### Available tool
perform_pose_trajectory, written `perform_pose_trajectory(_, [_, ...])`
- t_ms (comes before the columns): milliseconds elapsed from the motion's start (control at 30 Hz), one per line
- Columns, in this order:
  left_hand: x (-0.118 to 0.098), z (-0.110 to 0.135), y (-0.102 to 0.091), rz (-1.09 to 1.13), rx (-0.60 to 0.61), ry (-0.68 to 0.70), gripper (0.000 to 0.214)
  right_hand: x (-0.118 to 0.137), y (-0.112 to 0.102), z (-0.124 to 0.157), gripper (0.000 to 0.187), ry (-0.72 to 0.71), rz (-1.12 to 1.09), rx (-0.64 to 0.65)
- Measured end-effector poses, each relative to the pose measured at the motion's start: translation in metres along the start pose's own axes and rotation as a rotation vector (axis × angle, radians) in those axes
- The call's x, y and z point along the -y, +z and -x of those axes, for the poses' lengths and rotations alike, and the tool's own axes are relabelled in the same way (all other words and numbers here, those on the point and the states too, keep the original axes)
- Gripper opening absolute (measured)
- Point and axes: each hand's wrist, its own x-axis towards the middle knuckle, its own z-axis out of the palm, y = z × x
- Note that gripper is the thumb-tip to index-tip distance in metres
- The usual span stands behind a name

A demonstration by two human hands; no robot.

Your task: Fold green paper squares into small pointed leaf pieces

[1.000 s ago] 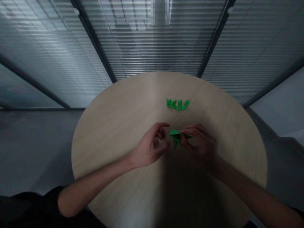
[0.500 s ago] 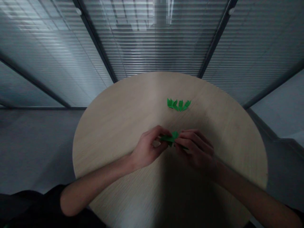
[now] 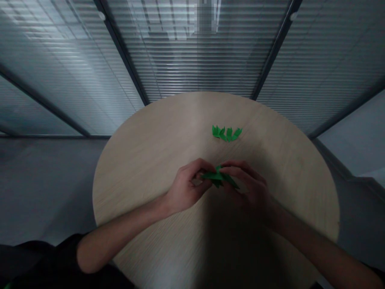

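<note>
A green folded-paper piece (image 3: 219,176) with several pointed flaps is held above the wooden table, between my two hands. My left hand (image 3: 192,182) pinches its left side between thumb and fingers. My right hand (image 3: 248,186) grips the right side, its index finger and thumb around a flap that sticks out toward the lower right. Parts of the paper are hidden behind the fingers. Farther back, several small green folded-paper pieces (image 3: 226,133) lie side by side in a row on the table.
The round wooden table (image 3: 135,160) stands close to glass panels with horizontal blinds (image 3: 198,68) at its far side. Grey floor (image 3: 51,180) shows to the left. My right arm casts a dark shadow on the table's near part.
The fingers of my right hand have shifted and lifted a little, so more of the paper's right flap shows. My left hand keeps its pinch almost unmoved.
</note>
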Motion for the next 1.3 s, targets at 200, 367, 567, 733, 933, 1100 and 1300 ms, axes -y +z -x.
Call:
perform_pose_trajectory(200, [-0.0046, -0.0010, -0.0011, -0.070, 0.052, 0.093, 0.017, 0.0006, -0.0018, 0.0002, 0.024, 0.034, -0.116, -0.005])
perform_pose_trajectory(367, [-0.0013, -0.0003, 0.0004, 0.013, 0.007, 0.025, 0.013, -0.0013, -0.0030, -0.0022, 0.025, -0.081, -0.064, -0.062])
perform_pose_trajectory(567, [-0.0008, -0.0006, 0.0005, 0.054, -0.020, 0.018, 0.012, -0.0043, -0.0028, -0.0029, 0.028, -0.120, 0.028, -0.050])
perform_pose_trajectory(733, [-0.0063, -0.0035, -0.0018, 0.009, -0.003, 0.133, 0.012, -0.0048, -0.0024, -0.0019, 0.026, -0.106, 0.006, -0.057])
perform_pose_trajectory(933, [-0.0063, -0.0038, -0.0035, -0.053, -0.037, 0.108, 0.009, -0.0056, -0.0023, 0.0007, 0.022, -0.012, -0.033, -0.047])
perform_pose_trajectory(1100, [-0.0052, -0.0036, -0.0005, 0.131, -0.047, -0.001, 0.003, -0.0009, -0.0008, -0.0014, 0.015, 0.086, -0.135, -0.039])
perform_pose_trajectory(1300, [-0.0068, -0.0041, 0.0025, 0.244, -0.039, -0.076, 0.010, 0.0020, 0.0025, -0.0036, 0.014, 0.125, -0.165, -0.104])
